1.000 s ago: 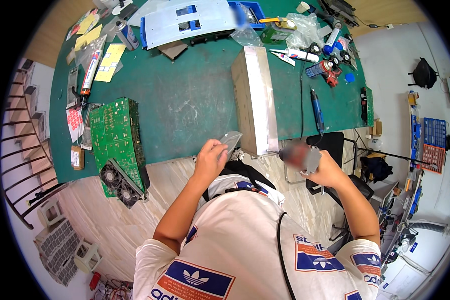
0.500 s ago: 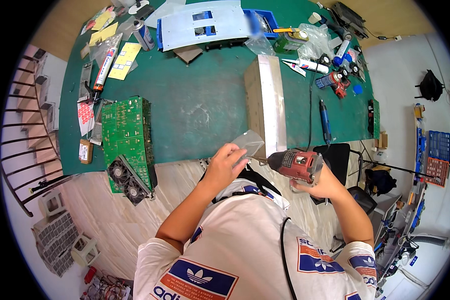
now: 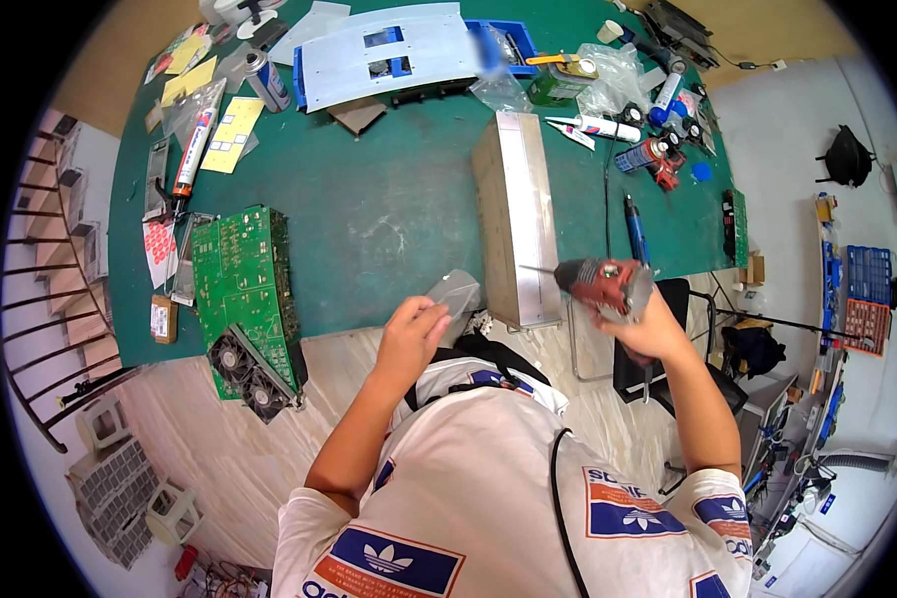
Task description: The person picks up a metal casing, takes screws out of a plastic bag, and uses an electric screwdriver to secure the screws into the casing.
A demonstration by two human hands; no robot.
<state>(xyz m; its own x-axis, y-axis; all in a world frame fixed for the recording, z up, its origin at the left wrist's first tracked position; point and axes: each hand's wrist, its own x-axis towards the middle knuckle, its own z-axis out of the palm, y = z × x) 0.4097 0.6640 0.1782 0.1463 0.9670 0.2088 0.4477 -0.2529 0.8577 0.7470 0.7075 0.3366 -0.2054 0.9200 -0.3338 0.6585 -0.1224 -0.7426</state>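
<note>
My right hand [image 3: 651, 321] is wrapped round the grip of a red and black cordless drill [image 3: 604, 287]. The drill's thin bit points left, over the near part of a long metal box [image 3: 524, 209]; I cannot tell whether it touches. Between the fingers and thumb of my left hand [image 3: 412, 334] is a small clear plastic bag [image 3: 455, 291], held up near the table's front edge, left of the box. What is inside the bag, if anything, is too faint to make out.
A green circuit board [image 3: 237, 279] with black fans [image 3: 244, 367] overhangs the front edge of the green table [image 3: 379, 189] at left. Far back lies a pale panel [image 3: 369, 60] on a blue tray. Sealant tubes, spray cans and a blue pen-shaped tool [image 3: 636, 229] lie at right.
The drill has risen away from the bag and now points over the metal box. My left hand has moved left and slightly down with the bag. The view has shifted slightly.
</note>
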